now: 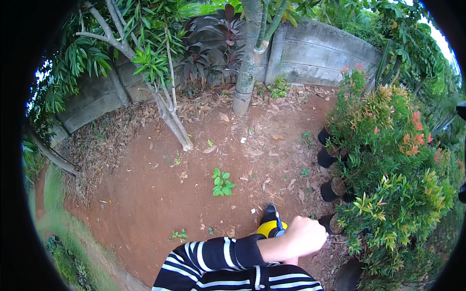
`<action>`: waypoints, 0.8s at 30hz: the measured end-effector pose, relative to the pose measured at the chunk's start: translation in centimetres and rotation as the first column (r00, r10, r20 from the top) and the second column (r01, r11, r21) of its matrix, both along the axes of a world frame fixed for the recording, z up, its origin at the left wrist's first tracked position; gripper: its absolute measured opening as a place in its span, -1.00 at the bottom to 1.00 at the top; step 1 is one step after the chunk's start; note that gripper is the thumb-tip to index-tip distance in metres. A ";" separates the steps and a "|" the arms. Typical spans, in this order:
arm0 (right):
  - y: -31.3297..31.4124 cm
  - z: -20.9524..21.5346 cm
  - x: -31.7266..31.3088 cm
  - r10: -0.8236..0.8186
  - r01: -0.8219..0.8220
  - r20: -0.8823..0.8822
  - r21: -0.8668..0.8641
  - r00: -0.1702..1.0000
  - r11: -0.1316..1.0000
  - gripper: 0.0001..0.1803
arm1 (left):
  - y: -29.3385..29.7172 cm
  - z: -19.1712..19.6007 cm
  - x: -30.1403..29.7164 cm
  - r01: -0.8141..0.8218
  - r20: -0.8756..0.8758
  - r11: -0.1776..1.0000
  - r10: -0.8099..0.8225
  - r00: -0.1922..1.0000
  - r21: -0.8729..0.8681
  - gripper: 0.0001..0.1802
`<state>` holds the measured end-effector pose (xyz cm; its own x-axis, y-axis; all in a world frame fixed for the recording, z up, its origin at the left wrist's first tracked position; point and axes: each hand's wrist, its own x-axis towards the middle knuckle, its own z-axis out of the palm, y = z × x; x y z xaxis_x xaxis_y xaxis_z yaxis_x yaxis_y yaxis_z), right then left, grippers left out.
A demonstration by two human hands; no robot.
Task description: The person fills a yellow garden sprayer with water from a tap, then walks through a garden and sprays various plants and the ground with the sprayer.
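My left arm, in a black-and-white striped sleeve, reaches across my body from the lower left. At its end my left hand is closed in a fist; whatever is inside it is hidden. Just left of the fist and partly behind it is a yellow rounded container with a blue fitting and a dark tube, like a pump sprayer. Only a sliver of my right hand or wrist shows below the left forearm; its fingers are hidden. A dark shoe tip lies beyond the container.
Bushy potted shrubs with orange-red leaf tips line the right side, in black pots. A small green seedling grows from the reddish soil ahead. Tree trunks and a grey concrete wall stand at the back.
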<state>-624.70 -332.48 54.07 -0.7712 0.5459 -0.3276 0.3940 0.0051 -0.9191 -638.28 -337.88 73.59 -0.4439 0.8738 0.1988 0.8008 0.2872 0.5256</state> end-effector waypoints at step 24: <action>22.8 -4.8 -30.7 0.294 -0.236 0.245 -0.242 0.924 0.941 -0.54 | 19.0 -2.8 -29.7 -0.401 0.384 0.878 0.476 0.791 -0.262 -0.36</action>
